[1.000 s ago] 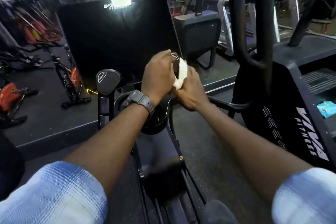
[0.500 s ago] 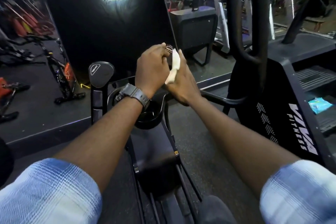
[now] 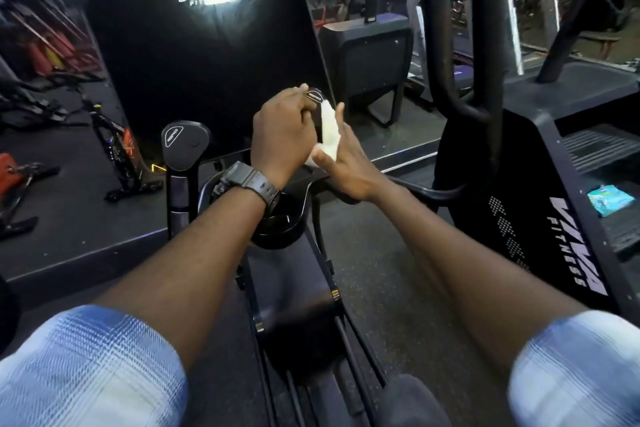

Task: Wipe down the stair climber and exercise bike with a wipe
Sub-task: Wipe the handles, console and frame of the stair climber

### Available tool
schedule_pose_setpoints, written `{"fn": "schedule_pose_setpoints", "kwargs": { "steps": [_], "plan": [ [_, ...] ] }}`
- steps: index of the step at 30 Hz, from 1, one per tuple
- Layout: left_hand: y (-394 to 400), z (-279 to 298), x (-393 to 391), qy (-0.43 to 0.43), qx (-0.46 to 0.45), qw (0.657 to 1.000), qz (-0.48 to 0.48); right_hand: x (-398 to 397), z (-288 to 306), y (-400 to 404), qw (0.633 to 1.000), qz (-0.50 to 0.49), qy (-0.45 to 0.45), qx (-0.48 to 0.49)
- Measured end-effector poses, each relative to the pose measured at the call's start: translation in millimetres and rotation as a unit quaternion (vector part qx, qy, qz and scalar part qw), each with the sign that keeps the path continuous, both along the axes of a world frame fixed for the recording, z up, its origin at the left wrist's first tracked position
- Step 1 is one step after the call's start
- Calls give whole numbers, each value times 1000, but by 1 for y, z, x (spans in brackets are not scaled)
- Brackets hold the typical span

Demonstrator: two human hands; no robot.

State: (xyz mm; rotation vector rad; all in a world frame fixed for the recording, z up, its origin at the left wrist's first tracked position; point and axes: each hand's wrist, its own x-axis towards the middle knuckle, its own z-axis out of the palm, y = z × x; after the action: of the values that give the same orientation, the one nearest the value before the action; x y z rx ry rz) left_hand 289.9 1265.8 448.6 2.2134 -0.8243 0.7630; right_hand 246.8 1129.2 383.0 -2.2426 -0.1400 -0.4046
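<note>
Two sleeves (image 3: 79, 371) of pale blue check frame our near view, and our bare forearms reach forward from them over the dark frame of the bike (image 3: 294, 308). On our left wrist sits a dark watch (image 3: 247, 182). Just beyond it our left hand (image 3: 282, 135) is curled, fingers bent round the right handle grip (image 3: 314, 95), whose oval cap shows above the fingertips. Our right hand (image 3: 346, 163) lies beside it with fingers straight and spread, and the white wipe (image 3: 327, 130) rests crumpled against its palm and fingers, sandwiched between the two hands and touching the grip; the thumb lies at the wipe's lower edge. To the left stands the other grip (image 3: 183, 146), untouched. Behind both rises the bike's large black screen (image 3: 207, 62), with a bright glare near its top. On the right stands the stair climber (image 3: 540, 204), with a blue packet (image 3: 611, 199) lying on one of its steps. Far left, spin bikes (image 3: 114, 149) stand on the dark floor.
</note>
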Motion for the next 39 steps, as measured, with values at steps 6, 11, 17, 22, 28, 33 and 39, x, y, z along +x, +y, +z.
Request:
{"fn": "schedule_pose_setpoints", "kwargs": {
  "steps": [6,11,17,22,28,33,39],
  "plan": [
    [-3,-14,-5,-23,63,998,-3,5,-8,1,997,-37,-6,74],
    [-3,-25,-6,-67,124,990,16,-9,-62,-8,991,-126,-40,21],
    [0,-24,-6,-81,144,986,-9,21,-15,7,991,-89,-97,-29],
    [8,-19,-4,-60,143,988,-20,-6,-34,4,991,-60,-102,-69],
    [3,-25,-6,-67,143,987,-13,-17,-66,-13,994,-46,-54,-87],
    [2,-23,-13,-57,133,989,-23,6,-34,-5,995,-43,-84,-9],
    [5,-22,-8,-54,157,986,-19,0,-51,-9,990,-80,-119,-9]
  ]
}}
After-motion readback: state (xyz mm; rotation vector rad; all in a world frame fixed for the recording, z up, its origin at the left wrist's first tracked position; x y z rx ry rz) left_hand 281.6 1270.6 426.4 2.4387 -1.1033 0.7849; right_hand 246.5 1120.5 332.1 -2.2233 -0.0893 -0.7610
